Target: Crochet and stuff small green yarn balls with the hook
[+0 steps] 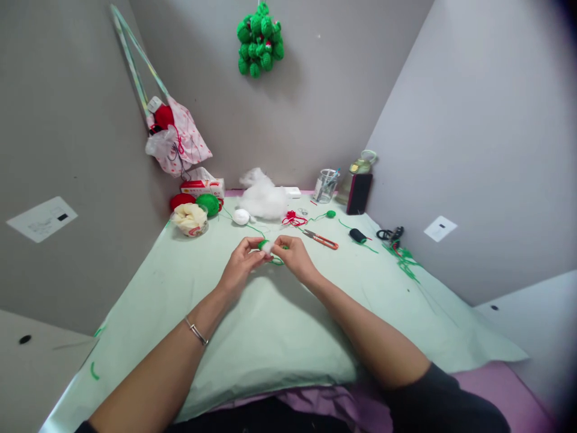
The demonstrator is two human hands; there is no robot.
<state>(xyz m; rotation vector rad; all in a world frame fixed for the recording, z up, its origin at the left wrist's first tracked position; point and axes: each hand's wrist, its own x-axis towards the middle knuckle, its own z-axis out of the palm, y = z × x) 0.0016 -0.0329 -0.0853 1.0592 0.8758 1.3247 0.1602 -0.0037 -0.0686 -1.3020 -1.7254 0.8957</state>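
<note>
Near the middle of the table, my left hand (pixel 240 262) is closed around a small green crocheted piece (pixel 262 244). White fluffy stuffing (pixel 267 247) shows at the piece's right side. The fingers of my right hand (pixel 294 257) are pinched together on that stuffing. Green yarn (pixel 277 261) loops below my fingers, and a bit of green shows by my right fingertips. Just behind my hands lie a ball of white yarn (pixel 240 217), a big clump of stuffing (pixel 264 197) and tangled red yarn (pixel 294 219). Orange-handled thread snips (pixel 321 239) rest to the right.
Back left holds a green yarn ball (pixel 208 204), a cup with cream-coloured contents (pixel 189 219) and a tissue box (pixel 216 187). A jar of tools (pixel 325 185), a phone (pixel 359 193) and a bottle (pixel 346 186) stand back right. Dark thread (pixel 357 235) and green scraps (pixel 406 261) lie at right.
</note>
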